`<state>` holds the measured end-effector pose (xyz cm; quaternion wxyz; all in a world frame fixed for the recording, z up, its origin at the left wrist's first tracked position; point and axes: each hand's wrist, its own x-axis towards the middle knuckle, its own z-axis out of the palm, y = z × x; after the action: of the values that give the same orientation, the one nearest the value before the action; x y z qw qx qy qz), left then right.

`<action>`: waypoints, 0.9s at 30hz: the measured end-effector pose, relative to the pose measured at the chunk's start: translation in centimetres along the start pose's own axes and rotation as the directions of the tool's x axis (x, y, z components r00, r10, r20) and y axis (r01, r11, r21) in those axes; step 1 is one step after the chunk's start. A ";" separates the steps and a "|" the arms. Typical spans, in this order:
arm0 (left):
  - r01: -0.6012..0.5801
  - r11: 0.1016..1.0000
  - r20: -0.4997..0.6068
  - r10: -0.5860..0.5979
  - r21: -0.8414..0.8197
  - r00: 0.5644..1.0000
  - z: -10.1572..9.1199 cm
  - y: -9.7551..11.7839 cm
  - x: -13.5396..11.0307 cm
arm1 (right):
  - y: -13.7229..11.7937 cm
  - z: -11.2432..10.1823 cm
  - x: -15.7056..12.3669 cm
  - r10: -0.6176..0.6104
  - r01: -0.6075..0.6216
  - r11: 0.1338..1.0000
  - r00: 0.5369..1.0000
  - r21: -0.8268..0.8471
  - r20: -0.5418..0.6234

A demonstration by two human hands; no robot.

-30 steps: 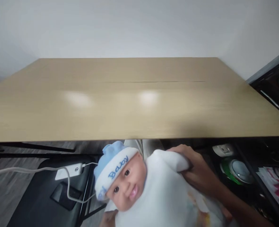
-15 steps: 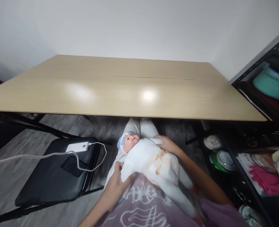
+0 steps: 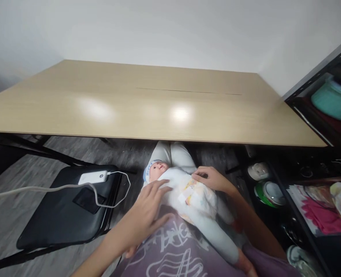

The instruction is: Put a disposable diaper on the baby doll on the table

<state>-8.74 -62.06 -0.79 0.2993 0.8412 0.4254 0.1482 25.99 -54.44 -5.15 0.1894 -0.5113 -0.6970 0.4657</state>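
A baby doll (image 3: 184, 200) in a white suit and a blue-and-white cap lies face up on my lap, head toward the table. My left hand (image 3: 146, 215) hovers over its left side with fingers stretched out, holding nothing. My right hand (image 3: 212, 179) rests on the doll's chest, fingers curled lightly on the white cloth near a coloured print. My purple printed shirt (image 3: 173, 254) shows below the doll.
A long light-wood table (image 3: 147, 107) spans the view ahead. A black folding chair (image 3: 66, 207) on the left carries a white power bank (image 3: 93, 177) with a cable. A dark shelf (image 3: 311, 184) on the right holds bowls, cloths and a teal container.
The view pulled back and down from a close look at the doll's face. The doll now lies lower on my lap. My left hand let go of its side and opened above it.
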 end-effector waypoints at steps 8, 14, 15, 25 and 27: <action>-0.276 0.902 0.159 0.342 -0.333 0.926 0.9 0.2 10.4 | -1.5 -0.4 -0.5 -0.043 0.044 0.994 0.999 -0.100 0.010; -0.215 0.874 0.080 0.275 -0.436 0.958 2.6 -0.9 9.8 | 1.0 -1.1 0.4 -0.096 0.089 0.989 0.994 -0.114 -0.055; -0.210 0.871 0.065 0.265 -0.443 0.962 2.7 -0.8 9.6 | 1.7 -1.2 0.8 -0.096 0.083 0.987 0.991 -0.139 -0.090; -0.144 0.695 0.066 0.266 -0.704 0.962 1.0 -2.2 3.4 | -0.8 -0.5 1.2 -0.301 0.299 0.954 0.942 0.038 0.150; -0.028 0.666 0.184 0.245 -0.746 0.952 0.3 -3.0 1.4 | -2.4 0.2 1.3 -0.334 0.317 0.943 0.910 0.106 0.247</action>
<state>-9.59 -59.68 -2.89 0.6545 0.6912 0.2202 0.2133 23.99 -53.52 -3.48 0.1867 -0.3158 -0.7761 0.5129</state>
